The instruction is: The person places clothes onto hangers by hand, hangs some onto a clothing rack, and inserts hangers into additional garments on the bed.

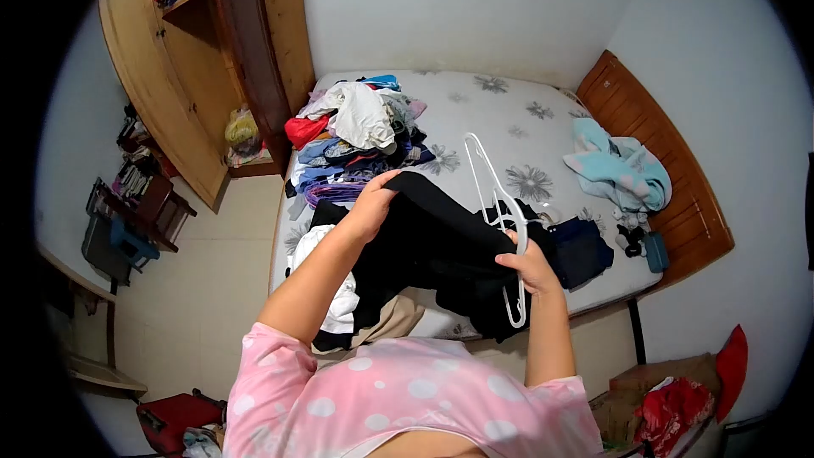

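Note:
My left hand (373,208) grips one end of a black garment (428,233), probably trousers, lifted above the edge of the bed. My right hand (530,265) is closed around a white clothes hanger (481,161) and the garment's other end. The hanger stands nearly upright, with its long side sloping from upper left to lower right. Dark cloth hangs between both hands and down toward the bed edge. Beneath my left forearm lies a white garment (341,301), beside a beige garment (392,319). Folded dark blue clothing (581,253) rests right of my right hand.
A tall heap of mixed clothes (360,119) covers the mattress's left side, with purple hangers (335,195) at its near end. A light blue blanket (623,165) lies by the wooden headboard (670,161). An open wardrobe (182,68) stands left; a cardboard box (670,373) sits lower right.

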A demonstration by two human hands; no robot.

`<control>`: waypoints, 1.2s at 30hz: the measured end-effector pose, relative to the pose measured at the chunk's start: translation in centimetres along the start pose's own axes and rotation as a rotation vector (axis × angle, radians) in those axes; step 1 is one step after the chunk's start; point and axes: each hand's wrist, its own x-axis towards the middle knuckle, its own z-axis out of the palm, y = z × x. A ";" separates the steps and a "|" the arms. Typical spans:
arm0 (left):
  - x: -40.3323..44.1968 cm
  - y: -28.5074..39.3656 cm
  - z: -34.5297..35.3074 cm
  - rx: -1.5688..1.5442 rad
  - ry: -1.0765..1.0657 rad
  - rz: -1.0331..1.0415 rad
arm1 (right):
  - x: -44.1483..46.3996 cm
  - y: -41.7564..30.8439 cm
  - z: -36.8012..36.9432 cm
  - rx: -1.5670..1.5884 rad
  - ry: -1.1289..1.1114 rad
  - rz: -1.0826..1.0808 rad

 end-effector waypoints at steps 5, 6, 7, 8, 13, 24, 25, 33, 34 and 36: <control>1.6 1.2 9.9 0.012 -0.119 0.028 | 0.0 0.3 -5.1 -0.277 0.271 -0.127; 1.7 1.5 11.9 0.030 -0.168 0.027 | 0.3 0.9 -7.2 -0.335 0.364 -0.211; 1.9 2.8 13.6 0.209 -0.264 -0.024 | -0.1 -0.3 -8.4 -0.249 0.420 -0.240; 2.8 2.9 14.6 0.300 -0.289 0.039 | -0.4 -1.6 -9.5 -0.161 0.478 -0.269; 6.3 1.4 18.2 0.372 -0.264 0.096 | -1.7 -7.7 -14.5 0.103 0.466 -0.392; 5.5 -8.7 16.7 0.734 -0.214 -0.382 | 3.0 -3.3 -19.4 0.029 0.276 -0.088; 5.2 -8.7 16.8 0.654 -0.186 -0.384 | 3.2 -3.9 -19.2 0.021 0.243 -0.090; 4.0 -8.7 16.5 -0.109 0.282 -0.403 | 6.9 -0.8 -19.7 -0.280 0.073 -0.103; 4.4 -9.3 15.6 -0.141 0.314 -0.428 | 7.0 0.1 -19.8 -0.337 0.090 -0.145; 4.7 -10.9 14.0 -0.109 0.327 -0.349 | 5.1 0.5 -20.5 -0.349 0.130 -0.150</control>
